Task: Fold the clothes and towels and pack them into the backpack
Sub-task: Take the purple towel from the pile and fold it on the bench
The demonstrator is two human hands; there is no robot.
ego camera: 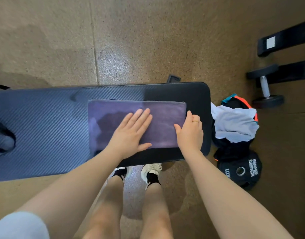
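Observation:
A folded purple towel (165, 121) lies flat on the black padded bench (44, 131), toward its right end. My left hand (131, 131) presses flat on the towel's middle with straight fingers. At the towel's right edge is my right hand (189, 130), thumb on top of the cloth and fingers running along and partly under the edge. To the right of the bench, a heap of clothes lies on the floor: a white garment (234, 125) over black clothing with orange and teal trim (238, 100). No backpack is clearly seen.
A black weight plate (241, 171) lies on the floor under the clothes heap. A dumbbell (265, 87) and black equipment feet (286, 42) stand at the far right. My legs and shoes (151, 171) are close to the bench's near side. A dark object (1, 137) sits at the bench's left.

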